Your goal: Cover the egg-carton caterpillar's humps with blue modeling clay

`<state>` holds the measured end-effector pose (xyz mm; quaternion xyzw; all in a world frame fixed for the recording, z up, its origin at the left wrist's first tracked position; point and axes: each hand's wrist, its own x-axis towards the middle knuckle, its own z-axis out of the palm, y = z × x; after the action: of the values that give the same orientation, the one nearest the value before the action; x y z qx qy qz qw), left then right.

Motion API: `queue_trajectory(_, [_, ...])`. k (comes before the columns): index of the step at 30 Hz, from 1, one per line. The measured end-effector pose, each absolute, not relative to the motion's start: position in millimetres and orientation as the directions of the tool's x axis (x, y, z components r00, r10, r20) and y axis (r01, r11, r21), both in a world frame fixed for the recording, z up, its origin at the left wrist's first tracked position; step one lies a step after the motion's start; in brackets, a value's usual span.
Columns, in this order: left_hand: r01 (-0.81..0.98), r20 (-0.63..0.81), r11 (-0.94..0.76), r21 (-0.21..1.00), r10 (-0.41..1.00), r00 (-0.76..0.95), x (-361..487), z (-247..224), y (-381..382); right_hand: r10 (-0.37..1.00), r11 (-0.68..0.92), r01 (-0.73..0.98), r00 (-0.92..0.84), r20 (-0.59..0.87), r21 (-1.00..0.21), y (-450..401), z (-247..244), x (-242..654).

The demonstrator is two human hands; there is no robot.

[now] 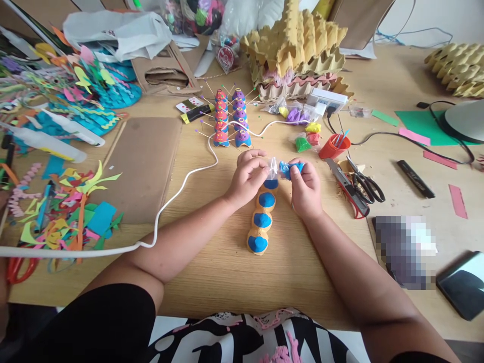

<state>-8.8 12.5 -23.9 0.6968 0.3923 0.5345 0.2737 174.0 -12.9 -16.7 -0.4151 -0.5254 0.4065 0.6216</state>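
My left hand (247, 174) pinches the loose end of a small clear plastic bag (272, 170). My right hand (306, 190) is closed round the other end, where a lump of blue modelling clay (288, 169) sits in the plastic. Below both hands lies an orange egg-carton strip (260, 232), its bumps topped with blue patches; its far end is partly hidden by the bag. Farther back stand a red egg-carton caterpillar (221, 118) and a purple egg-carton caterpillar (242, 121), with pins sticking out of them.
A white cable (181, 179) crosses the table on the left, beside brown cardboard (138, 171) and paper scraps (71, 217). To the right are a red cup (335, 146), a utility knife (348, 189) and scissors (365, 181). Stacked egg trays (295, 45) stand behind.
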Motion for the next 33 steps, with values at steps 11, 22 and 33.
queue_trajectory(11, [0.424, 0.623, -0.584, 0.692, 0.780, 0.057, -12.8, -19.2, 14.8, 0.926, 0.356, -0.054, 0.155, 0.344, -0.933, -13.8, -14.8, 175.8])
queue_trajectory(22, [0.449, 0.570, -0.617, 0.646, 0.782, 0.253, -17.8, -23.8, 18.0, 0.957, 0.289, -0.023, 0.032, 0.288, -0.957, -20.3, -8.9, 175.0])
queue_trajectory(33, [0.401, 0.696, -0.721, 0.565, 0.677, 0.239, -14.8, -28.0, 16.6, 0.933, 0.355, 0.046, 0.037, 0.357, -0.934, -21.6, -11.4, 173.9])
